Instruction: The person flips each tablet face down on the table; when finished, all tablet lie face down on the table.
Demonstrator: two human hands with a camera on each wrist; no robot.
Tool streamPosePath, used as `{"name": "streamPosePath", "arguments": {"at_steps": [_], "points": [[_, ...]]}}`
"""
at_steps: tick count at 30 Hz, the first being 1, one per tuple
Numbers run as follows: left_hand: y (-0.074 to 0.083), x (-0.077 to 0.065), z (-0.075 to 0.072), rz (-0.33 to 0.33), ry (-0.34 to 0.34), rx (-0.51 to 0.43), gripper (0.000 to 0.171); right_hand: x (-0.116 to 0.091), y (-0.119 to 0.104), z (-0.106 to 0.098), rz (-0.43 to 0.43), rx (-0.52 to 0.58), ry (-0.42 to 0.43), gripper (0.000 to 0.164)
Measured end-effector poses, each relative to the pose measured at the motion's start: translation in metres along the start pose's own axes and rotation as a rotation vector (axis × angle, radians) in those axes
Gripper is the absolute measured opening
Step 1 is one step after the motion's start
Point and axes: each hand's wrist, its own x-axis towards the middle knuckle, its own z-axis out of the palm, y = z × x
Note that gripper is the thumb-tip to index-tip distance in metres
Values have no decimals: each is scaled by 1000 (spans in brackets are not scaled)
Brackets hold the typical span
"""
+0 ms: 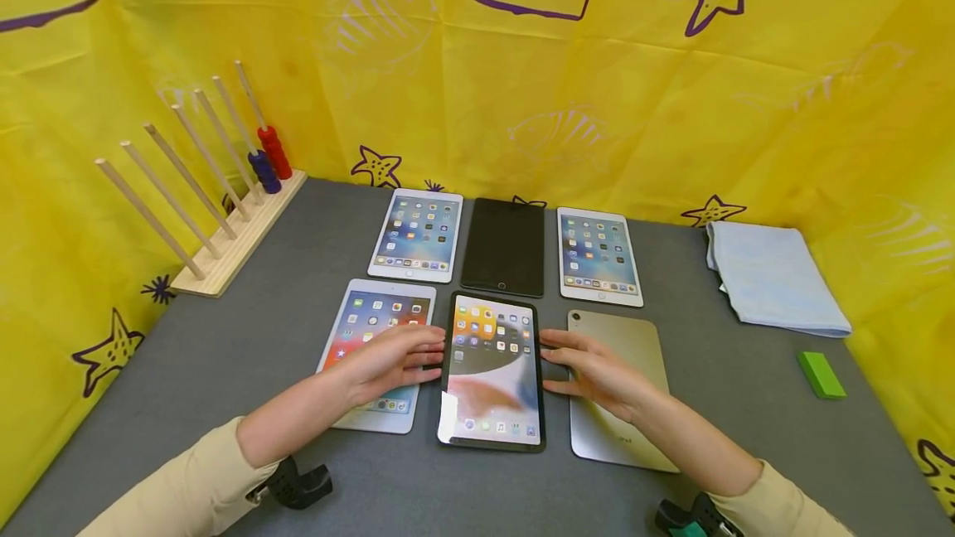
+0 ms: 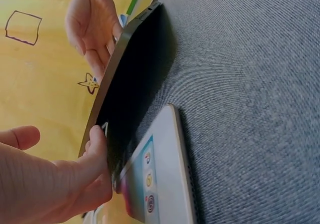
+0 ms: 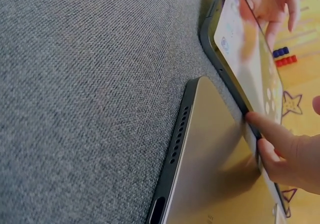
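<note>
Lit black-framed tablet [image 1: 492,379] is set squarely between the left-hand grip [image 1: 399,359] and the right-hand grip [image 1: 593,367]; its long axis is laid near-to-far, away from the body, with only a slight lean. So each long edge is met from its own side, left by left, right by right, and neither hand can be called nearer. Contact is made with extended fingers a little beyond mid-length, so more of the tablet is left on the near side of the contact line. Grip state: both spread about the tablet's width apart, fingers not wrapped, thumbs seen clear of the edges in the wrist views. Tablet appears to be raised off the surface [image 1: 216,388], with shadow seen under it in the left wrist view; whether the far end is lifted too cannot be told. Side room is tight: the white tablet [image 1: 354,317] is partly covered by the left hand, the face-down gold tablet [image 1: 637,346] by the right. The long axis is roughly carried on by the dark-screened tablet [image 1: 503,247] just beyond the far short edge.
</note>
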Motion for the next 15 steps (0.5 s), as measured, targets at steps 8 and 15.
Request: {"name": "streamPosePath", "arguments": {"at_steps": [8, 15], "points": [[6, -6, 1, 51, 18, -4, 37, 4, 1, 6, 4, 4, 3, 62], [8, -12, 6, 122, 20, 42, 42, 10, 3, 13, 18, 10, 11, 61]]}}
